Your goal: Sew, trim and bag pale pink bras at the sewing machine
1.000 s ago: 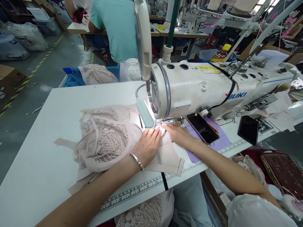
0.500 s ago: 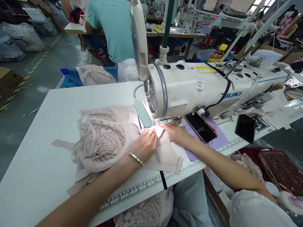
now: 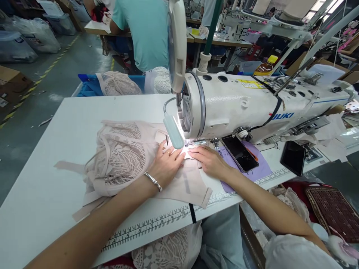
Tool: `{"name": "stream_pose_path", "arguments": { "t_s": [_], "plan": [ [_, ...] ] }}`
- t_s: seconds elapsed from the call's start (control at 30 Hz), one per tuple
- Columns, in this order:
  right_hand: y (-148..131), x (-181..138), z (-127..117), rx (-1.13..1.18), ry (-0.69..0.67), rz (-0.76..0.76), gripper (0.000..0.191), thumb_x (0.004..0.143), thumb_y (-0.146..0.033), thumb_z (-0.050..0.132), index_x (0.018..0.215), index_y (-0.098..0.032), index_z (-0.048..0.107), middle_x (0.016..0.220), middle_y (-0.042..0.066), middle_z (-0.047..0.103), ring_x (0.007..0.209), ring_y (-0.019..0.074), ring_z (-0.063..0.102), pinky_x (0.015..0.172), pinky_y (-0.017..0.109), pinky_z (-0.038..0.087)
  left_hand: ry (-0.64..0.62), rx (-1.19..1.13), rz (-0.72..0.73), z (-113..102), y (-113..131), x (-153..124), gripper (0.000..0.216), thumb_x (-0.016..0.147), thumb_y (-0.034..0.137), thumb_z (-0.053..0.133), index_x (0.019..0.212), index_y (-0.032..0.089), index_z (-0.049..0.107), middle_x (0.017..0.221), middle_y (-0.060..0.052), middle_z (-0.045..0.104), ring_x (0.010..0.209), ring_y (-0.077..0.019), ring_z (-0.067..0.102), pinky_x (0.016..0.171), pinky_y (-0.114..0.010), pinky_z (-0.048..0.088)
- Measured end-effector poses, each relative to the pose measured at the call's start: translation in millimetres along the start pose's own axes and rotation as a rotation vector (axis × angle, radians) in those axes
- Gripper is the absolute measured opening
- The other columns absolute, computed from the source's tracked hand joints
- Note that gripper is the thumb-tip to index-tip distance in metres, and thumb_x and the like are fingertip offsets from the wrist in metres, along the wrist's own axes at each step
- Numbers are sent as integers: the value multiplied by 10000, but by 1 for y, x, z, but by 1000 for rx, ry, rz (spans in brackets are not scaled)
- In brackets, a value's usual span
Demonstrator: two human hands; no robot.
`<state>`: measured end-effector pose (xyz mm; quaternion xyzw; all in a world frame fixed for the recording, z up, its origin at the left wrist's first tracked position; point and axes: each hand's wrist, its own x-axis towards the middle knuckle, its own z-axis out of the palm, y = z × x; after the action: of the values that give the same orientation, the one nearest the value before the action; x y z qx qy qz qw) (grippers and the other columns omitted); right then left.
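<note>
Work appears under way, unfinished: the lace garment (image 3: 126,155) lies centre-left, reaching the sewing machine (image 3: 232,106). The left hand (image 3: 165,164) and right hand (image 3: 209,161) rest flattened on cloth, fingers extended, gripping nothing visible.

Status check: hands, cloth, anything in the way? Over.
Left hand spread on beige cloth. Right hand touching it near sewing machine. Cloth bunched to the left. Phone on purple paper, apart from cloth.

Silver bangle (image 3: 153,181), shiny, on my left wrist; thin gold-toned ring (image 3: 168,152) on my left fingers (image 3: 176,153). Short sleeve (image 3: 298,252), whitish, loose, at my right arm. Pale blue legwear (image 3: 224,233), creased.
</note>
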<state>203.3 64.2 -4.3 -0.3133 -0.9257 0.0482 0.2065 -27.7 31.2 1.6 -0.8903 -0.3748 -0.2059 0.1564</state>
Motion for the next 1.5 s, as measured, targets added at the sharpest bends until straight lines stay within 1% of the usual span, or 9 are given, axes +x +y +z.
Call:
{"name": "stream_pose_path", "arguments": {
  "t_s": [0.17,0.27,0.37,0.6,0.8,0.93,1.27,1.4,1.5],
  "plan": [
    [-4,2,-3,-33,-7,-33,456,889,-7,388,1231,-192,627,1215,95,663,1136,239,579,939,416,537,76,72,14,1,-3,5,249,992,135,422,1014,106,669,1049,-123,725,999,-272,654,936,-510,448],
    [-7,4,-3,-68,5,-19,263,982,-201,460,1189,-154,616,1152,132,662,1063,260,596,875,418,546,149,85,71,0,-2,8,269,973,73,424,875,123,670,850,-70,707,792,-190,624,800,-365,476],
    [-9,5,-1,-126,29,57,258,990,-340,510,1118,-142,615,1059,137,665,929,253,615,793,404,539,208,7,33,2,-2,10,295,987,113,438,787,140,652,692,-31,631,665,-150,557,677,-289,461],
    [-10,8,1,-202,114,87,286,1025,-235,417,965,-186,692,987,74,723,831,193,634,787,343,498,236,-287,-141,8,-2,7,222,987,141,470,898,138,673,790,-28,668,740,-128,582,672,-252,486],
    [-9,6,-5,-132,22,-69,301,1014,-193,429,1081,-226,720,995,54,733,948,202,626,761,329,522,166,-135,-38,3,-3,4,297,1005,146,417,966,186,709,804,-38,651,741,-147,563,707,-287,502],
    [-8,3,-10,-116,31,-132,277,991,-173,469,1122,-205,711,1040,59,730,953,203,617,783,333,531,177,-91,14,1,-3,3,281,995,118,416,1017,107,696,1002,-100,716,929,-194,638,826,-331,543],
    [-3,0,-3,-115,18,-109,295,982,-144,481,1107,-242,730,1094,32,740,963,182,623,791,320,536,65,-39,10,7,-4,0,307,993,102,381,1081,93,676,1203,-133,701,1072,-219,659,969,-407,516],
    [-2,0,-5,-93,7,-104,294,973,-141,491,1121,-250,722,1103,37,731,980,186,619,809,329,539,50,-33,12,4,-3,2,309,991,90,376,1073,90,673,1198,-143,694,1075,-230,639,918,-407,519],
    [-3,-1,-7,-49,15,-85,321,959,-110,463,1118,-239,711,1098,46,722,1003,190,620,815,329,540,48,3,50,0,-1,4,277,991,94,401,1026,99,676,1038,-114,725,923,-210,643,773,-361,529]
  ]
}}
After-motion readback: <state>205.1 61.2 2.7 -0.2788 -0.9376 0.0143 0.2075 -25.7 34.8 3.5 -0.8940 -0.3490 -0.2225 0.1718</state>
